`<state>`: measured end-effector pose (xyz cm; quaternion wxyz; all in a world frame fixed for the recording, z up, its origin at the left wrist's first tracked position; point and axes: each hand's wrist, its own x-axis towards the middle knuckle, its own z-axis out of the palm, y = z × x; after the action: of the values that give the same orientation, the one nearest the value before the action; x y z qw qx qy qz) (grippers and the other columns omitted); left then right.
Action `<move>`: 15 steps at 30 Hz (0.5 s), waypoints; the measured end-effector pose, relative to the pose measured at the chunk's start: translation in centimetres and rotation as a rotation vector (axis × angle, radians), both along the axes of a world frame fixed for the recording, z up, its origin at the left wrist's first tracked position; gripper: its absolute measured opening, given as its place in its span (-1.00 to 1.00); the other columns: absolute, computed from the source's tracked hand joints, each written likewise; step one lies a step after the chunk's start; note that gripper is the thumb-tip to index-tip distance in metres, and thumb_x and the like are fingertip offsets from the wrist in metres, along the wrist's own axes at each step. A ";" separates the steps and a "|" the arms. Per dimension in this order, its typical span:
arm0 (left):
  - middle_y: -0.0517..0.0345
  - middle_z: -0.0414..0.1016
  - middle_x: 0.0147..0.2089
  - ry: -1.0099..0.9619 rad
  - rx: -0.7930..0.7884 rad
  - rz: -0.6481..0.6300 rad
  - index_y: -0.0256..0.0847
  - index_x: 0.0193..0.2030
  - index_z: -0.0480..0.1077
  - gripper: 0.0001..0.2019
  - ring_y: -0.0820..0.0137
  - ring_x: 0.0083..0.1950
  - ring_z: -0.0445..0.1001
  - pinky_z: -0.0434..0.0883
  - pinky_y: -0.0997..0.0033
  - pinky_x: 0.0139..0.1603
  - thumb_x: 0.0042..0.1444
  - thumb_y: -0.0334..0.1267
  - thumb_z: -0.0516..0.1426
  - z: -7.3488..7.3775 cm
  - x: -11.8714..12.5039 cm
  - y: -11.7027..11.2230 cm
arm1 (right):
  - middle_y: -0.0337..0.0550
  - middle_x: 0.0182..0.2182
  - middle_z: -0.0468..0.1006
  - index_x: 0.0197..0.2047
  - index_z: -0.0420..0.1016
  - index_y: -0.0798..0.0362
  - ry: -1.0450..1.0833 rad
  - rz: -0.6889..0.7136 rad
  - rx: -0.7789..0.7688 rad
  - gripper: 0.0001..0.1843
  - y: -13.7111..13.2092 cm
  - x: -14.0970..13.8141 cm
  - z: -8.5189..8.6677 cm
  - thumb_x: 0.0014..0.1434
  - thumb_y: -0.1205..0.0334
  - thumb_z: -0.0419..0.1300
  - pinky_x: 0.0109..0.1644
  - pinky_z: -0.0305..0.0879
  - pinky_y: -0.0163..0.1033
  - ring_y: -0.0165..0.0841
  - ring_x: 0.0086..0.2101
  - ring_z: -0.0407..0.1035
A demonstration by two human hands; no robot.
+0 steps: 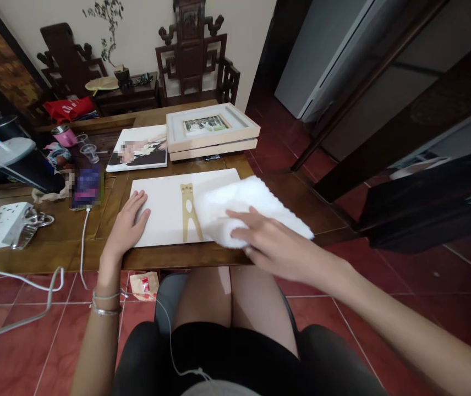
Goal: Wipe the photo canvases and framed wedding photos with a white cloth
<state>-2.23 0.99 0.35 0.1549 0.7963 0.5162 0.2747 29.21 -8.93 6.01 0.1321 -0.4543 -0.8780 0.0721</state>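
A white rectangular panel [157, 212] lies flat along the front of the wooden table. A tan, two-legged stand-like piece [187, 212] with an oval hole is on its middle. My left hand [132, 217] rests on the panel's left end, fingers stretched out. Over the panel's right part lies a fluffy white cloth [256, 201], bunched toward me and hanging past the right edge. My right hand [262, 236] grips the bunched part of that cloth, with some fingertips hidden in its folds.
Behind the panel are a photo print [138, 148] and stacked framed pictures [213, 129]. To the left stand a dark tumbler [21, 165], a phone [87, 187] on a white cable, a power strip [2, 223] and a pink cup [64, 136]. Carved chairs [190, 49] stand beyond.
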 end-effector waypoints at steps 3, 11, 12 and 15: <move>-0.12 0.24 0.40 -0.004 0.004 -0.005 -0.31 0.27 0.34 -0.50 0.18 0.46 0.12 0.08 0.03 0.46 0.29 -0.08 0.01 0.0 -0.1 0.0 | 0.26 0.03 0.52 -0.26 0.48 0.11 -0.060 -0.052 -0.011 -0.71 5.0 -0.4 -0.8 0.11 0.56 -0.01 0.26 0.17 0.25 0.01 0.19 0.31; -0.13 0.26 0.38 0.010 0.000 0.011 -0.31 0.26 0.34 -0.51 0.19 0.45 0.14 0.08 0.03 0.45 0.28 -0.08 0.02 0.3 -0.1 0.0 | 0.28 0.25 0.32 -0.01 0.47 0.19 -0.121 -0.084 0.104 -0.64 10.9 -0.9 -3.5 0.15 0.46 0.03 0.24 0.04 0.37 0.10 0.30 0.07; -0.13 0.26 0.38 0.014 0.000 0.010 -0.31 0.26 0.34 -0.51 0.19 0.45 0.14 0.08 0.03 0.45 0.29 -0.09 0.02 0.4 -0.1 -0.1 | 0.23 0.25 0.34 -0.03 0.49 0.15 -0.118 -0.063 0.108 -0.65 10.0 -0.8 -3.7 0.13 0.46 0.06 0.26 0.03 0.37 0.09 0.30 0.06; -0.13 0.26 0.38 0.018 -0.002 0.006 -0.30 0.26 0.35 -0.51 0.18 0.45 0.14 0.08 0.01 0.45 0.29 -0.08 0.01 0.6 0.0 -0.2 | 0.10 0.25 0.36 -0.15 0.55 0.06 -0.093 0.003 0.117 -0.68 5.1 -0.6 -4.0 0.04 0.47 0.13 0.30 -0.02 0.40 0.08 0.33 0.02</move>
<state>-2.18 0.75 0.99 0.1504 0.7970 0.5203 0.2675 28.66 -3.83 2.02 0.1174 -0.4473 -0.8866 -0.0005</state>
